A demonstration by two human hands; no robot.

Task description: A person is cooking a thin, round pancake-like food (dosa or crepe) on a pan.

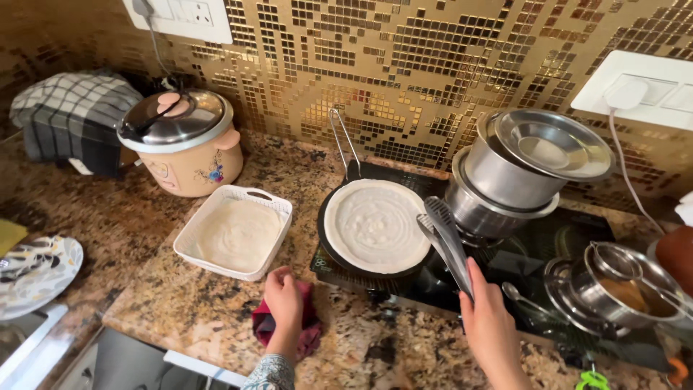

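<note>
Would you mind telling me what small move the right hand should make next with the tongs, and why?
Probably ease the tongs toward the rim of the batter round and wait. The right hand holds them just beside the black pan, while the round looks pale and wet with bubbles, so lifting it now seems premature.

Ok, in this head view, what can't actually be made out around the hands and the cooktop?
- Red cloth: mostly hidden under the left hand.
- Tongs: the handle end is hidden inside the right hand.
- Lower steel pot: contents hidden by the pot with a lid stacked on it.
- Patterned plate: cut off by the left edge.
- Rice cooker: its lid hides the inside.
</note>
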